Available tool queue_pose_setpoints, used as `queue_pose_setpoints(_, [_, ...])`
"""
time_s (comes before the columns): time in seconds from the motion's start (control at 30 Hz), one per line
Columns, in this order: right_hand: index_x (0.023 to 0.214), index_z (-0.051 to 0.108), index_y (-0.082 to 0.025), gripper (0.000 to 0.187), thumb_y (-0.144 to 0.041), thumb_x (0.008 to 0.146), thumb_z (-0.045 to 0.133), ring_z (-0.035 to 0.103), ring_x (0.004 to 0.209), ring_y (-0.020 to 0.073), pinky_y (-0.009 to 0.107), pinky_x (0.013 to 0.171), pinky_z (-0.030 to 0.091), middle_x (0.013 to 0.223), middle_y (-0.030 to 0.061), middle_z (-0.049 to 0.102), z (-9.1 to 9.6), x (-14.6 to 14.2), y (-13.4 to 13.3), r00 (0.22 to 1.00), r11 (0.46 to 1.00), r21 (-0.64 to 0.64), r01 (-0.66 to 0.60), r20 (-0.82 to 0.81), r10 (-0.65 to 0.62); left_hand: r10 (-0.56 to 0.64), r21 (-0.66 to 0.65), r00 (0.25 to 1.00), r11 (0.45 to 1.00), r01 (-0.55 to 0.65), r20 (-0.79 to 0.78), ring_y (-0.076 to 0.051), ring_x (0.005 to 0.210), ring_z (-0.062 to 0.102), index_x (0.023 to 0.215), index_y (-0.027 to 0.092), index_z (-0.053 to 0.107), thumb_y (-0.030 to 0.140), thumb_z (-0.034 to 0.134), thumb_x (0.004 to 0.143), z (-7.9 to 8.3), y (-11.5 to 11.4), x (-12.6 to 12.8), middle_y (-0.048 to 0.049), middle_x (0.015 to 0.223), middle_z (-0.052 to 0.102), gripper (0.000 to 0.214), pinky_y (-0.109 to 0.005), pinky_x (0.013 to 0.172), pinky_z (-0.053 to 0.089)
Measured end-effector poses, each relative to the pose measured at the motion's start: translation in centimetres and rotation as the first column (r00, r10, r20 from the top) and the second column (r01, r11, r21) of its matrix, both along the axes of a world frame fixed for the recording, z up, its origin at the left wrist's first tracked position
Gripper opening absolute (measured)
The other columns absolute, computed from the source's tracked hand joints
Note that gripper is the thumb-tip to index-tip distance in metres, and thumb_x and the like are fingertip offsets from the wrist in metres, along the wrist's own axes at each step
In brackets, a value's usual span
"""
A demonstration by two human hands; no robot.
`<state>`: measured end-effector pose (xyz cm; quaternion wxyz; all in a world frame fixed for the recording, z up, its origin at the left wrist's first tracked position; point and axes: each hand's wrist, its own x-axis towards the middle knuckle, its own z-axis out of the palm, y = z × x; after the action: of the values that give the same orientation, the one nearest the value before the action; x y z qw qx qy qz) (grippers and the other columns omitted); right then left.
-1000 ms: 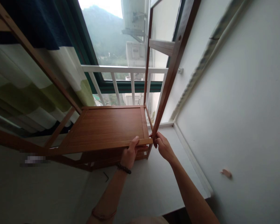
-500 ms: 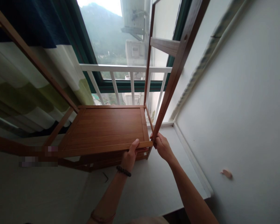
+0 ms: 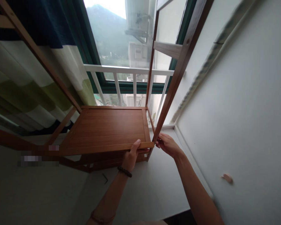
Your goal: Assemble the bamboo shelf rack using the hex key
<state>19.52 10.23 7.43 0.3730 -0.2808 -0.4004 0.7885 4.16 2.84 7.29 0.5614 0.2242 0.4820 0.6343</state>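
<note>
A brown wooden shelf rack stands on the white surface (image 3: 154, 190) in front of a window. My left hand (image 3: 130, 156) grips the front edge of its shelf board (image 3: 107, 128) near the right corner, thumb on top and fingers under. My right hand (image 3: 168, 144) is at the foot of the rack's front right upright post (image 3: 175, 78), fingertips pinched together against the joint where post and board meet. Whether those fingers hold anything small is hidden.
A small dark hex key (image 3: 105, 178) lies on the white surface left of my left forearm. A white wall (image 3: 243, 109) runs close on the right, with a small hook (image 3: 226, 177) on it. A striped curtain (image 3: 25, 81) hangs at the left. A white railing (image 3: 126, 70) crosses the window.
My right hand has shifted from wrapping the post's base to pinching at the joint with its fingers drawn out to the right. The left hand keeps its grip on the board.
</note>
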Motion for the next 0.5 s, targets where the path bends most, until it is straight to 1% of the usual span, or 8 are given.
queue_pose_setpoints(0.1, [0.069,0.050,-0.015,0.017,-0.027,0.079,0.057,0.043,0.056,0.0068,0.018,0.044,0.030,0.064,-0.0021,0.040,-0.8,0.3,0.4,0.996,0.991,-0.129,0.039,-0.076,-0.049,-0.004,0.002,1.000,1.000,0.004,0.019,-0.025,0.076,0.067,0.072,0.013,0.064,0.037,0.062,0.069,-0.1,0.0,0.0,-0.0067,0.072,0.069,0.024,-0.030,0.065,0.057])
queue_pose_setpoints(0.2, [0.071,0.047,-0.016,0.013,-0.023,0.079,0.055,0.042,0.054,0.0061,0.017,0.043,0.032,0.063,-0.0025,0.041,-1.1,0.6,0.8,0.981,0.966,-0.255,0.041,-0.171,-0.087,0.006,0.014,0.999,1.000,-0.007,0.036,-0.024,0.076,0.067,0.071,0.013,0.062,0.035,0.063,0.069,-0.2,0.0,0.0,-0.0065,0.074,0.069,0.022,-0.030,0.064,0.057])
queue_pose_setpoints(0.3, [0.065,0.039,-0.018,0.024,-0.030,0.080,0.054,0.039,0.049,0.0061,0.017,0.043,0.033,0.055,-0.0051,0.035,-0.7,0.6,1.2,0.962,0.934,-0.357,0.017,-0.247,-0.112,0.004,0.025,1.000,1.000,-0.005,0.029,-0.023,0.076,0.067,0.075,0.014,0.062,0.035,0.064,0.069,-0.2,0.0,-0.1,-0.0062,0.077,0.069,0.022,-0.029,0.064,0.057])
queue_pose_setpoints(0.4, [0.059,0.030,-0.019,0.034,-0.031,0.079,0.055,0.029,0.040,0.0050,0.017,0.037,0.027,0.048,-0.0081,0.024,0.1,0.3,2.0,0.970,0.927,-0.375,0.030,-0.213,-0.118,-0.004,0.010,1.000,1.000,0.004,0.008,-0.023,0.073,0.067,0.076,0.013,0.062,0.037,0.063,0.069,-0.2,-0.1,-0.1,-0.0070,0.076,0.069,0.025,-0.030,0.062,0.057])
queue_pose_setpoints(0.5, [0.056,0.028,-0.020,0.036,-0.027,0.077,0.056,0.020,0.035,0.0039,0.017,0.032,0.017,0.044,-0.0093,0.020,0.9,-0.3,3.5,0.986,0.947,-0.311,0.080,-0.112,-0.121,-0.024,0.002,1.000,1.000,0.024,-0.007,-0.023,0.069,0.067,0.073,0.012,0.063,0.038,0.062,0.070,-0.1,-0.1,-0.1,-0.0074,0.074,0.069,0.026,-0.031,0.062,0.057])
